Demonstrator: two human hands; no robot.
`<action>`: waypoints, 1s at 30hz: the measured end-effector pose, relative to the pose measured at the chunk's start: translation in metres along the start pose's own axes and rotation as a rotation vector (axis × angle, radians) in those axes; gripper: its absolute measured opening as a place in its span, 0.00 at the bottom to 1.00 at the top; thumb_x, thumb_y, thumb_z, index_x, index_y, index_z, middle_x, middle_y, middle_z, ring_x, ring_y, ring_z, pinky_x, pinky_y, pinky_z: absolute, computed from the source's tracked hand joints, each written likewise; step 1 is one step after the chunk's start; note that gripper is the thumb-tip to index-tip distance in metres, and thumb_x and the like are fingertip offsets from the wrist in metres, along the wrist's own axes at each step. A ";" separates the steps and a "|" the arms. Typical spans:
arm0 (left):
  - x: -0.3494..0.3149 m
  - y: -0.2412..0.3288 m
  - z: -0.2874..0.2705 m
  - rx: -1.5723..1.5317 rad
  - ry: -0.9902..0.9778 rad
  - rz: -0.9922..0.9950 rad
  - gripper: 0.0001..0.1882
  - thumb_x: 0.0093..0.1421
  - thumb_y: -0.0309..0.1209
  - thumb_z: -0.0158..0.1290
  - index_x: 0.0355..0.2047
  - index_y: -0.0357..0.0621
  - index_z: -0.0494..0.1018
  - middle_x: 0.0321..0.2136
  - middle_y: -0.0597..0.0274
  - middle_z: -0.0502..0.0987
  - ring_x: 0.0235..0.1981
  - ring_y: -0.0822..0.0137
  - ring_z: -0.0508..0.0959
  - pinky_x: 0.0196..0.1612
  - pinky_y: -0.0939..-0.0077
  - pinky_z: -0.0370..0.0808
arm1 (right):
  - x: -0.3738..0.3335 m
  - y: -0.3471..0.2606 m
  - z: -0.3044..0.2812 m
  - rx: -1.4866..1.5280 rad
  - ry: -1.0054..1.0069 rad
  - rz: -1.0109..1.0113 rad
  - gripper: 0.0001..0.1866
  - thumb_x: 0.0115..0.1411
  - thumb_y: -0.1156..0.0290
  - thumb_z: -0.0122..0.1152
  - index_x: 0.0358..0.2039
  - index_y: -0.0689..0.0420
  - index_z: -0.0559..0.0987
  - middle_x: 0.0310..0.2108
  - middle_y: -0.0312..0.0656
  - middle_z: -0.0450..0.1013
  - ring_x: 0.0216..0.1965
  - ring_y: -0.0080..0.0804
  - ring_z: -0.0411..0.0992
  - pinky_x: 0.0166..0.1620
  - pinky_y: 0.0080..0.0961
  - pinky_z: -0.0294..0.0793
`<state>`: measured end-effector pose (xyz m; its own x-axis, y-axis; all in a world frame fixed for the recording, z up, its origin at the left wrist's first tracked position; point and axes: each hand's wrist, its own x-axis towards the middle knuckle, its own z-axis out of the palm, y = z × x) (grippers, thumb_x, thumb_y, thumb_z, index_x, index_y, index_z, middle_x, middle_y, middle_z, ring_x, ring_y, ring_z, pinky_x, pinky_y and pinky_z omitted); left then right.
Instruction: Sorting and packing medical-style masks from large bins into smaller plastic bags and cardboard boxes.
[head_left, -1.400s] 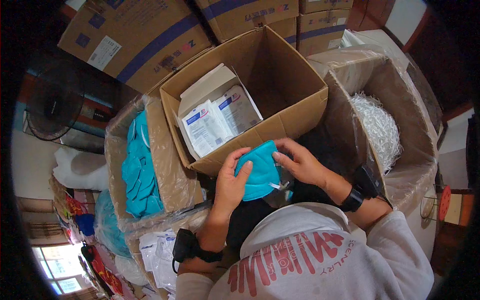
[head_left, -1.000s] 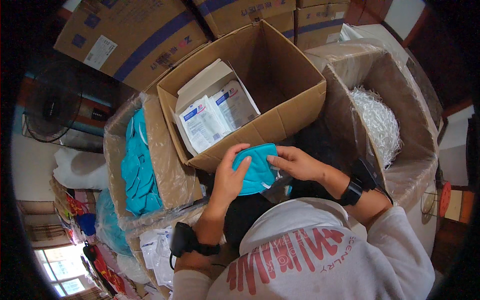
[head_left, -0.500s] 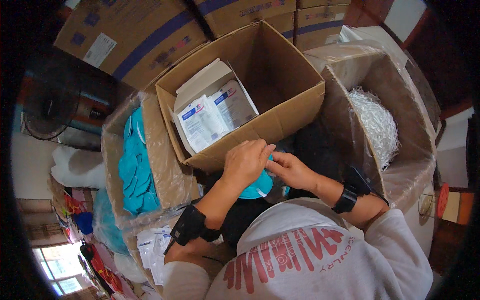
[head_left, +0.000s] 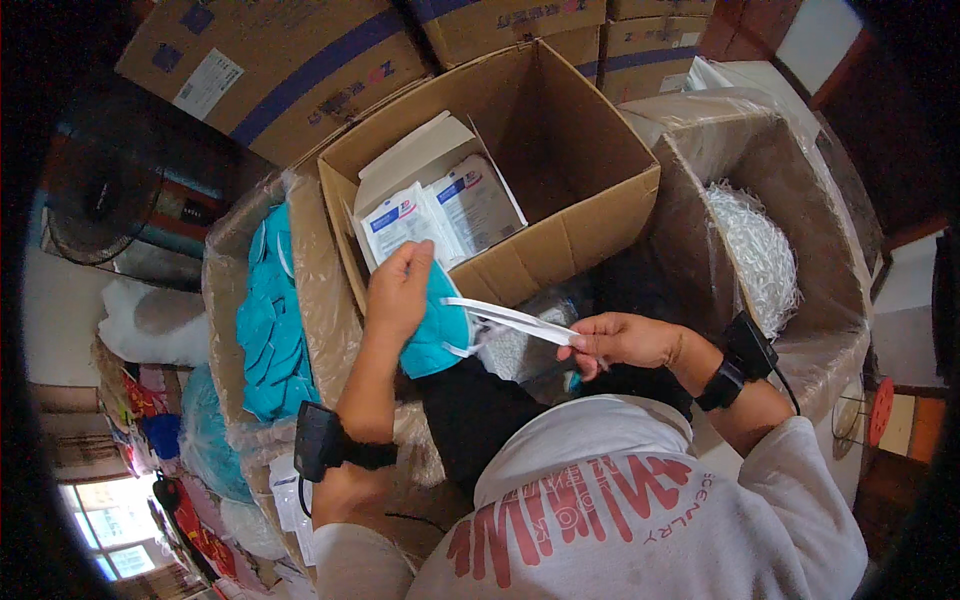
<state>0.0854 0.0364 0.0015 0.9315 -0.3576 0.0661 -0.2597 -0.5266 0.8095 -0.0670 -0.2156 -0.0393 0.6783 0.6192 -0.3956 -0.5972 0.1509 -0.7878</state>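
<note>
A teal face mask (head_left: 434, 330) is gripped by my left hand (head_left: 399, 292), just in front of the brown carton. White elastic straps (head_left: 520, 322) run from the mask to my right hand (head_left: 622, 343), whose fingers pinch them and hold them taut. Inside the brown carton (head_left: 570, 237) stands an open white box (head_left: 412, 150) with white printed packets (head_left: 470, 207) in it. Below the straps lies a clear bag (head_left: 515, 355) of whitish contents, partly covered by them.
At left, a plastic-lined carton holds a heap of teal masks (head_left: 272, 330). On the right, another lined carton holds a tangle of white straps (head_left: 755, 255). Sealed cartons (head_left: 290, 75) are stacked behind. A fan (head_left: 105, 195) stands at far left.
My hands have moved apart. The left has gone left with the mask, while the right has moved slightly right, drawing the white straps out straight between them.
</note>
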 end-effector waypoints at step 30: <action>-0.074 0.027 0.065 0.230 -0.760 0.349 0.16 0.58 0.44 0.43 0.31 0.45 0.72 0.28 0.54 0.72 0.31 0.54 0.74 0.32 0.64 0.70 | -0.005 -0.020 0.038 -0.923 0.106 -0.049 0.17 0.58 0.59 0.48 0.28 0.63 0.72 0.22 0.55 0.68 0.22 0.50 0.67 0.27 0.37 0.65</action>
<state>-0.0071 -0.0020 -0.0192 0.3873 -0.9030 -0.1860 -0.6203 -0.4045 0.6720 -0.0749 -0.1924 -0.0034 0.7562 0.5482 -0.3573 -0.0206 -0.5258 -0.8503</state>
